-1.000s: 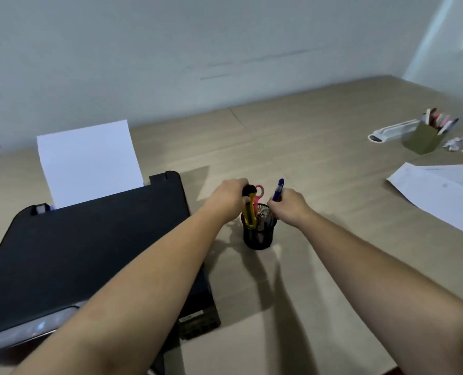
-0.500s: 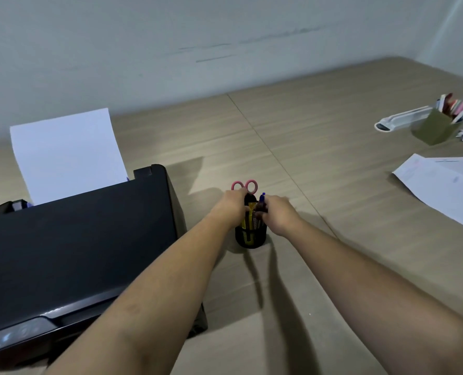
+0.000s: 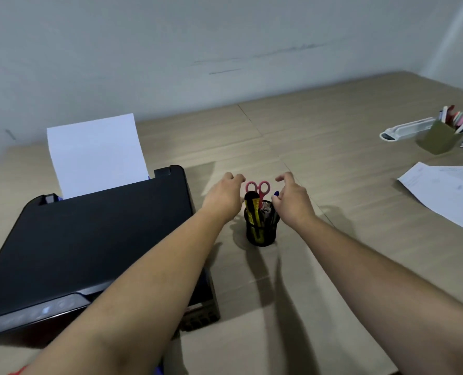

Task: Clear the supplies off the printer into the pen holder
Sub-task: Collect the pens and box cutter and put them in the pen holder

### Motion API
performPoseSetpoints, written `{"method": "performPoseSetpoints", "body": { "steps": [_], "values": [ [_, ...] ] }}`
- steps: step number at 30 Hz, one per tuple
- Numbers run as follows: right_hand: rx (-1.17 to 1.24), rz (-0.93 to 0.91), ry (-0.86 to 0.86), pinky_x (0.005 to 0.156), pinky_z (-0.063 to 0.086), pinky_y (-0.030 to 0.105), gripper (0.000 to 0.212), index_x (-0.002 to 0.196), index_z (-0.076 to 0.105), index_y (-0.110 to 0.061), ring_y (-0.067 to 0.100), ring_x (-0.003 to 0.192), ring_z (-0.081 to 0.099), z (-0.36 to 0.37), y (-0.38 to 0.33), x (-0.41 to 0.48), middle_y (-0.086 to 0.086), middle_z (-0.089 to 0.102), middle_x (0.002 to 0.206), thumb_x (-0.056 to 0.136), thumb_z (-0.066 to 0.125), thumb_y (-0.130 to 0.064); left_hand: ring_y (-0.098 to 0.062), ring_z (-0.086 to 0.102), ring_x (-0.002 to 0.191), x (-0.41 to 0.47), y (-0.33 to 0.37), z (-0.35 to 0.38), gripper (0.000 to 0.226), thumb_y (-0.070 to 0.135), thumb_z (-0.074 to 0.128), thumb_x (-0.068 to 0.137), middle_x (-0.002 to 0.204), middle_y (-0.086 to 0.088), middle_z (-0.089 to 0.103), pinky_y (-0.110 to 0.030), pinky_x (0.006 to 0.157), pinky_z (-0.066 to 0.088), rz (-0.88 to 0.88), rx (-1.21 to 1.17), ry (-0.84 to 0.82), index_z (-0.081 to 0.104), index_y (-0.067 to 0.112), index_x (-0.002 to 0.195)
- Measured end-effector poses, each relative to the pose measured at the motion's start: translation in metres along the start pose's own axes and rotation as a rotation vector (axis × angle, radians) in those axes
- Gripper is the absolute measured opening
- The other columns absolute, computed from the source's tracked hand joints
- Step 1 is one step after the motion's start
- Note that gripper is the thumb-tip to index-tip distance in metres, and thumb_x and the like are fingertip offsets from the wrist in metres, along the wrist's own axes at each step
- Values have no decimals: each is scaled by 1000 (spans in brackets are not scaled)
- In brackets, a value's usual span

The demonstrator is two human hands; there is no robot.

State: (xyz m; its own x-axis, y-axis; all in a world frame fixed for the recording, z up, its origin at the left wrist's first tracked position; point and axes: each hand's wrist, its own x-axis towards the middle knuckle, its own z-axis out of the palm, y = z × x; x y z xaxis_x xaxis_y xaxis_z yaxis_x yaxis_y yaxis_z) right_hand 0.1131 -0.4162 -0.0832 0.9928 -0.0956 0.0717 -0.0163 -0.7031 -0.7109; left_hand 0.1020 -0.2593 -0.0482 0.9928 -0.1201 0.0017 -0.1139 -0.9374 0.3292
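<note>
Both hands empty w/ fingers spread: left hand (image 3: 223,197) at 9 o'clock, right hand (image 3: 292,198) at 3 of the pen holder (image 3: 261,228). Scissors (image 3: 258,188), cutter, pen inside; printer (image 3: 89,239) top looks bare. Imo lift straight off, don't tip it.

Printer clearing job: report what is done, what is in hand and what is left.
Done: the flat black printer lid shows no loose supplies, and the pink-handled scissors, yellow utility knife and blue pen stand in the black mesh pen holder. In hand: nothing; the left hand and right hand flank the holder, open. Left: apparently nothing.
</note>
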Motion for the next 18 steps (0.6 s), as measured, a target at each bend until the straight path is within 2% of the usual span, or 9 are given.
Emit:
{"method": "performPoseSetpoints", "body": {
  "steps": [3,6,9,13,15,18],
  "values": [
    [60,-82,20,64,52,35,23,109,52,-18,21,69,60,-2,-32,-16,1,57,72,86,56,-16,-27,60,106,-24,-13,-28,32,20,55,92,121,-8,60,-42,90,52,-8,20,32,55,16,124],
    [154,-167,79,57,43,29,6,80,52,-15,16,63,52,1,-73,-44,-4,52,64,81,57,-18,-27,63,97,-62,-32,-55,24,26,53,92,110,-6,67,-40,84,54,-34,22,88,61,17,113],
    [239,-272,120,52,31,30,22,60,45,-12,17,55,40,17,-117,-92,-1,43,54,78,58,-17,-29,65,90,-113,-59,-79,20,28,51,88,100,-6,70,-39,78,55,-49,54,143,64,17,98],
    [252,-489,10,50,33,30,31,54,45,-5,22,50,44,54,-156,-168,11,48,50,78,59,-20,-24,62,73,-190,-98,-93,16,29,53,85,79,-2,68,-33,65,52,-80,17,146,60,15,83],
    [238,-579,-47,48,30,26,30,53,44,-5,22,49,44,72,-166,-202,9,48,48,75,57,-22,-24,60,69,-228,-121,-88,17,32,54,82,71,0,63,-29,59,45,-130,-3,131,57,15,77],
    [111,-644,-233,50,34,33,29,54,40,-14,23,49,46,107,-170,-241,3,44,49,76,55,-25,-28,61,74,-279,-160,-67,19,34,55,79,70,-1,59,-29,59,40,-231,13,36,50,17,70]
  ]
}}
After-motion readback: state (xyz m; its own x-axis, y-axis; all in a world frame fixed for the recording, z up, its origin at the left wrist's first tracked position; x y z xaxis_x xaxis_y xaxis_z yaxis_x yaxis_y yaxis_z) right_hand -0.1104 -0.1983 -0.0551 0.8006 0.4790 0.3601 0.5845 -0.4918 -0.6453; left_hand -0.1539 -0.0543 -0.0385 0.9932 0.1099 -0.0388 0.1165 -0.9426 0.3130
